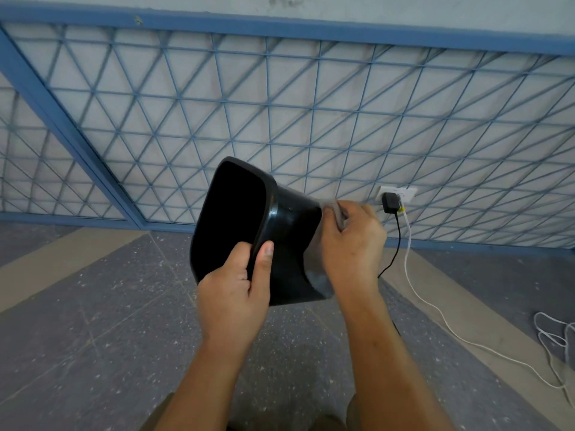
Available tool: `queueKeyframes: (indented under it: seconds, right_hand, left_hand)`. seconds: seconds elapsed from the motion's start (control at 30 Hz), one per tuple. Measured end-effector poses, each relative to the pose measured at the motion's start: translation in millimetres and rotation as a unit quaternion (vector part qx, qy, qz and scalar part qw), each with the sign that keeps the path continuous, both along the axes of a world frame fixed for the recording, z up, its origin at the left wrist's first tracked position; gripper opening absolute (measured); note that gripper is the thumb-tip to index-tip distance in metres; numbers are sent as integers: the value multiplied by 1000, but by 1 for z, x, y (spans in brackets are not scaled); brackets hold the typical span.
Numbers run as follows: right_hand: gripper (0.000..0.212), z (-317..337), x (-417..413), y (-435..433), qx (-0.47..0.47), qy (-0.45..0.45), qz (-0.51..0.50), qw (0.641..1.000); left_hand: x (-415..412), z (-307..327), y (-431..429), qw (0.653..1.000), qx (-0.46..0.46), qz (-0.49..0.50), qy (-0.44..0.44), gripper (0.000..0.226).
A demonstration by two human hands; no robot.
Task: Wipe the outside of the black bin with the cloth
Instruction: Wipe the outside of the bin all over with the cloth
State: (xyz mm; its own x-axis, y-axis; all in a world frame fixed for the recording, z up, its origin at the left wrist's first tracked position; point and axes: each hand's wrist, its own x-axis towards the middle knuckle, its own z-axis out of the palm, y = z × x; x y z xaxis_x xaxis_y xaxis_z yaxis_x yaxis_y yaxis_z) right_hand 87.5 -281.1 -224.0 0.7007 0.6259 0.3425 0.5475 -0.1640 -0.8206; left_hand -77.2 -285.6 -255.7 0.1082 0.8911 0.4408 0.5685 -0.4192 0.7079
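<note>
The black bin [287, 244] is held in the air on its side, its open mouth facing left and towards me. My left hand [236, 293] grips the bin's rim at the lower edge, fingers inside and thumb on the outer wall. My right hand [351, 244] presses a grey cloth [320, 279] against the bin's base end on the right. The cloth wraps over that end and is partly hidden under the hand.
A blue metal grille [280, 104] covers the wall ahead. A wall socket [399, 194] holds a black charger [390, 203]; a black cable and a white cable [441, 315] trail across the speckled floor [93, 306] to the right.
</note>
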Motion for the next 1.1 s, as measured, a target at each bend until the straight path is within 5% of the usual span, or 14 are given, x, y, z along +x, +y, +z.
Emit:
queueKeyframes:
  seconds: [0.53, 0.67, 0.83, 1.1]
  right_hand:
    - [13, 15, -12, -1, 22, -35, 50, 998]
    - [15, -1, 16, -5, -41, -9, 1, 999]
    - [14, 15, -6, -3, 7, -25, 60, 998]
    - [17, -3, 2, -1, -45, -47, -3, 998]
  left_hand:
    - [-1, 6, 1, 999, -5, -3, -35, 43]
    - [-4, 8, 0, 999, 21, -17, 24, 43]
    - [-3, 9, 1, 1000, 24, 3, 3, 40]
    - [2, 7, -3, 999, 39, 17, 8, 45]
